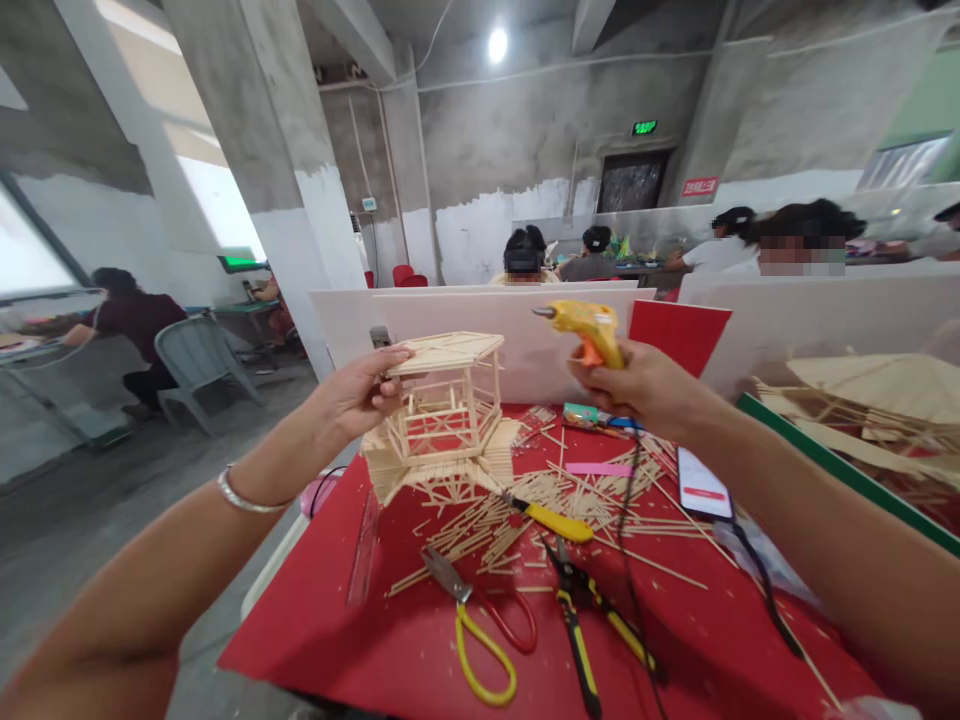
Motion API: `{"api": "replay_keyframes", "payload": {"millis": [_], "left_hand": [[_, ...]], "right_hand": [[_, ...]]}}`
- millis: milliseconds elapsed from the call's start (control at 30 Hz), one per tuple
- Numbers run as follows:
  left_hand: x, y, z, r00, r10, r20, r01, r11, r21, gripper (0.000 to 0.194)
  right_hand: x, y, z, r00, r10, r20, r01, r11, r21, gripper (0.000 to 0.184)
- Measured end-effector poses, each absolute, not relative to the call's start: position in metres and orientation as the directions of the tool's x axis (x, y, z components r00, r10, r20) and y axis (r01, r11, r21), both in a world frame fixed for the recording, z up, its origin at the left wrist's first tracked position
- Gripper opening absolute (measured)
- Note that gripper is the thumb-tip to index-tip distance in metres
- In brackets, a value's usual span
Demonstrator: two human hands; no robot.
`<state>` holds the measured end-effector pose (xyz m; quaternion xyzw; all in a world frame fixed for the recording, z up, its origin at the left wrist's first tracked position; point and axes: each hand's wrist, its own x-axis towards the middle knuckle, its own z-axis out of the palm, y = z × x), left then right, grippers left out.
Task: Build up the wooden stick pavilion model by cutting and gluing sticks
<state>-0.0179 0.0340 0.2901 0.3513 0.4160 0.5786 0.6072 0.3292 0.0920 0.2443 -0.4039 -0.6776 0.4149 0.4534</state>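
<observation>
My left hand (pixel 367 388) pinches the upper left corner of a small wooden pavilion model (pixel 442 415), built from thin sticks with a flat top. The model is upright above the red tabletop; whether its base touches the table I cannot tell. In my right hand (pixel 630 385) is a yellow hot glue gun (pixel 585 325) with an orange trigger, raised to the right of the model. Its nozzle points left, apart from the wood. A black cord hangs from the gun's handle down across the table.
Loose wooden sticks (pixel 525 510) cover the middle of the red table (pixel 337 640). Nearer lie scissors (pixel 480 625), black-and-yellow pliers (pixel 577 590) and a yellow-handled cutter (pixel 559 522). A phone (pixel 703 485) rests at the right, beside a green-edged panel (pixel 847 470). White boards (pixel 517 335) stand behind; people sit beyond.
</observation>
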Motion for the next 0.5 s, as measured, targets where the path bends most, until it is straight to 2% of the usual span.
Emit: {"api": "replay_keyframes", "payload": {"millis": [100, 200, 300, 433, 500], "left_hand": [[-0.030, 0.034, 0.283, -0.076, 0.997, -0.025, -0.328, -0.002, 0.945, 0.015], [-0.035, 0.029, 0.281, -0.138, 0.990, 0.035, -0.279, -0.073, 0.957, 0.020], [-0.033, 0.019, 0.283, -0.183, 0.983, 0.034, -0.252, -0.080, 0.964, 0.023], [-0.028, 0.003, 0.287, -0.215, 0.976, 0.033, -0.226, -0.083, 0.971, 0.021], [-0.027, -0.001, 0.287, -0.217, 0.975, 0.040, -0.205, -0.086, 0.975, 0.020]], "right_hand": [[0.357, 0.072, 0.241, -0.291, 0.923, 0.253, 0.488, 0.371, -0.790, 0.046], [0.351, 0.050, 0.238, -0.299, 0.906, 0.301, 0.659, 0.424, -0.622, 0.038], [0.325, 0.031, 0.237, -0.397, 0.861, 0.317, 0.732, 0.505, -0.457, 0.045], [0.295, 0.022, 0.233, -0.463, 0.749, 0.474, 0.789, 0.592, -0.165, 0.049], [0.289, 0.022, 0.228, -0.489, 0.693, 0.530, 0.790, 0.609, -0.068, 0.046]]}}
